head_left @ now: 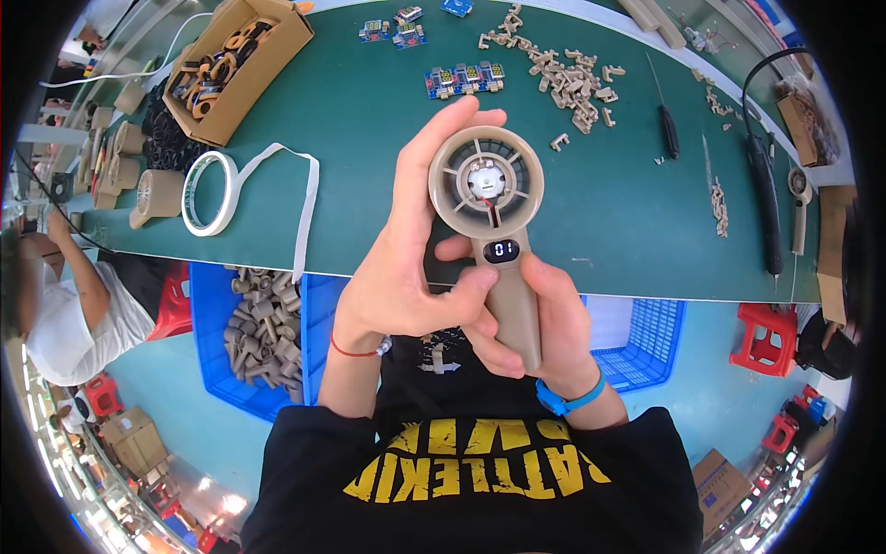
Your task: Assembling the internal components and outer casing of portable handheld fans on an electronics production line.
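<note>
I hold a beige hand-held fan body [503,249] upright over the front edge of the green worktable [351,120]. Its round open head shows spokes, a white motor hub and thin wires; a small lit display sits below it on the handle. My left hand [411,268] wraps the head from the left, fingers behind it and thumb across the handle below the display. My right hand [544,328] grips the handle from the right and below.
A cardboard box [235,65] of ring parts, a tape roll [208,194] with a loose strip, small circuit boards [464,78], a pile of beige clips [568,78] and a black screwdriver [666,125] lie on the table. Blue crates [263,337] of beige parts stand below. Another person [65,305] sits at left.
</note>
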The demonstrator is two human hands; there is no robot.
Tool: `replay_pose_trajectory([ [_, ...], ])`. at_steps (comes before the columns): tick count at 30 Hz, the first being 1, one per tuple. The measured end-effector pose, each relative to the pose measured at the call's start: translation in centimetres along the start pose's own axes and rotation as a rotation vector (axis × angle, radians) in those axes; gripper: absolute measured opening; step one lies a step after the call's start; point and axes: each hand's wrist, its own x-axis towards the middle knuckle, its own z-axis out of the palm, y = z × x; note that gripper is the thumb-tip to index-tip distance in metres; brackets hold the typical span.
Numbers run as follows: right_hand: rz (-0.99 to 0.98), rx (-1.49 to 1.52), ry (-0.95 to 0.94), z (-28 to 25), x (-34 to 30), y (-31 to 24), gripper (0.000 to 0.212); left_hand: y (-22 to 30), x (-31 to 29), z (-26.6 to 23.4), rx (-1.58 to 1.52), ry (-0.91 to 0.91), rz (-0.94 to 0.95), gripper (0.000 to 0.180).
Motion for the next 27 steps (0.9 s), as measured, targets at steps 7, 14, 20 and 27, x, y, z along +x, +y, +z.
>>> replay_pose_trajectory([
  [7, -0.007, 0.041, 0.03, -0.7, 0.2, 0.5, 0.064, -0.3, 0.0, -0.1, 0.066, -0.037, -0.059, 0.097],
  [14, -0.041, -0.092, 0.04, 0.2, 0.2, 0.5, 0.045, -0.1, -0.1, -0.3, -0.086, 0.021, -0.082, 0.097],
  [20, 0.074, -0.12, -0.052, 0.0, -1.0, -0.8, 0.06, 0.8, -1.3, -0.8, 0.048, 0.114, -0.036, 0.084],
  [27, 0.075, -0.669, 0.114, 0.1, -4.4, -4.2, 0.044, 3.4, -4.6, -0.8, 0.605, 0.237, -0.066, 0.074],
])
